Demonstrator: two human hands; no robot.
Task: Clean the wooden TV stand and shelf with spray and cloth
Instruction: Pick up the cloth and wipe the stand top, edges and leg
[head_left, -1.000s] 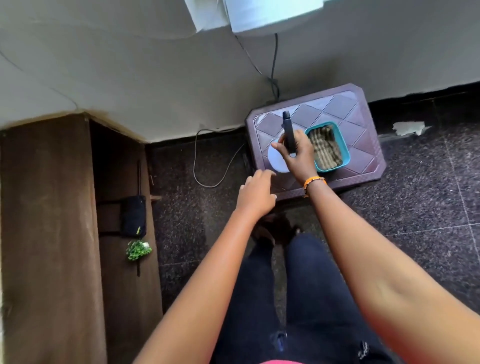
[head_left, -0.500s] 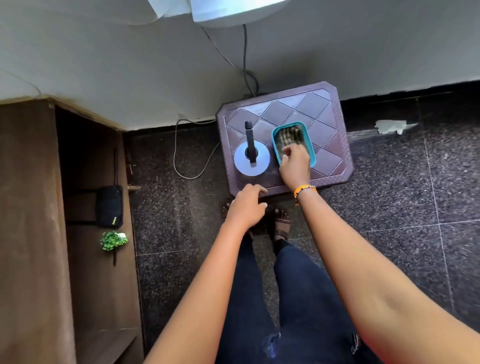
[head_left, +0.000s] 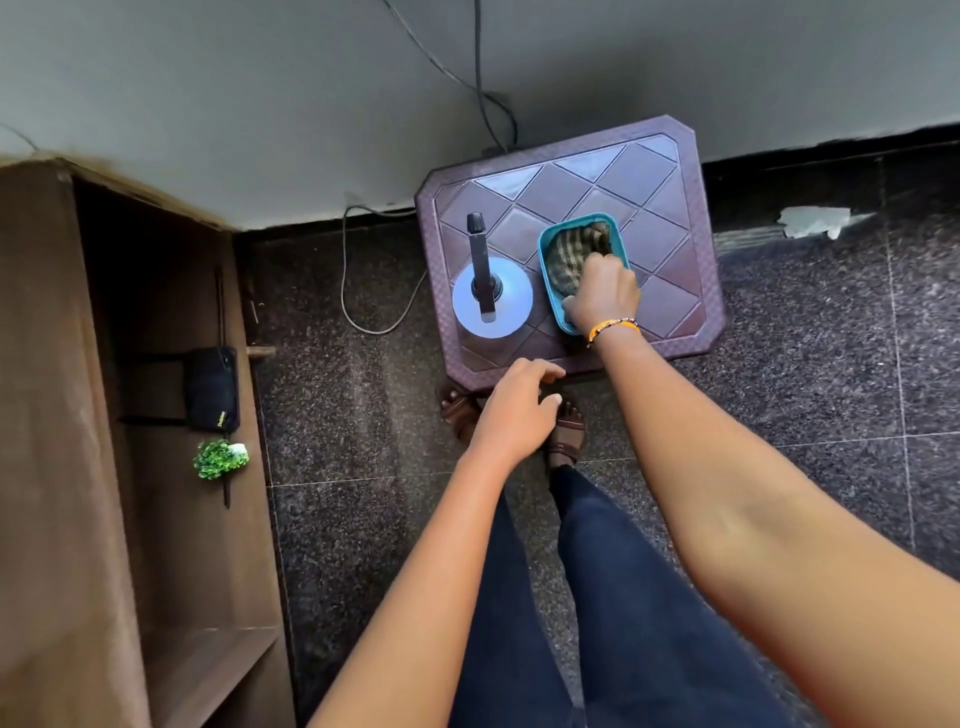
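A low plastic stool (head_left: 670, 218) with a brown diamond-patterned top stands on the dark speckled floor (head_left: 810, 374) against the wall. Near its left edge stands a spray bottle (head_left: 491, 299), seen from above, its black nozzle pointing toward the wall. Just beside it, toward the middle of the stool top, sits a teal tub (head_left: 546, 249) holding a striped cloth (head_left: 574, 252). The right hand (head_left: 602, 299), with a beaded bracelet (head_left: 613, 328) at the wrist, reaches into the near end of the tub, fingers curled down onto the cloth; it seems to be closing on the fabric, though the fingertips are hidden and a firm grip cannot be confirmed. The left hand (head_left: 519, 408) hovers loosely open, fingers slightly bent, at the stool's near edge, holding nothing and apparently not touching it. Below the hands, dark trousers and sandalled feet (head_left: 566, 431) show on the floor at the stool's near edge. At the left stands the wooden TV stand (head_left: 47, 415), its open shelf (head_left: 197, 551) carrying a small black device (head_left: 213, 389) and, just nearer the camera, a small green artificial plant (head_left: 218, 458). A cable (head_left: 358, 291) loops across the floor between the stand and the stool.
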